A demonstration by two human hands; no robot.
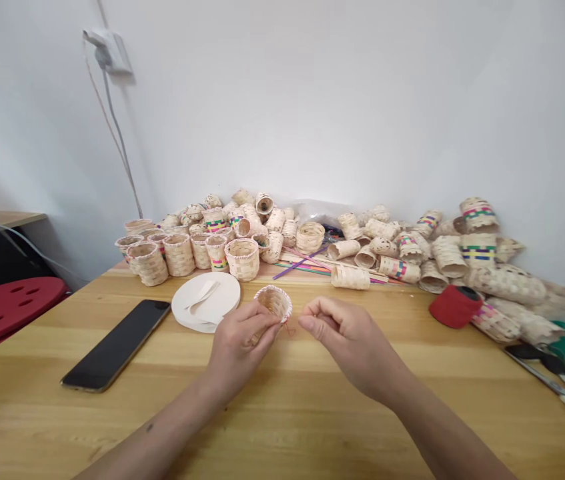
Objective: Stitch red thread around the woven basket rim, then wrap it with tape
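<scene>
A woven basket [274, 303] held right of the phone [117, 343]
Left hand [236, 347] clamps the woven basket; right hand [342, 337], farther right, pinches its fingertips together beside a red thread [289, 328].

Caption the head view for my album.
Left hand holds a small woven basket; right hand pinches close beside it.

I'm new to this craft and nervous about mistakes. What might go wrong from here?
1. The red thread at the rim of the small woven basket, gripped in the left hand, looks very fine. A hard tug from the pinched right hand might snap it or warp the rim.
2. The scissors lie on the table off to the right; a careless sweep of that arm could hit them.
</scene>
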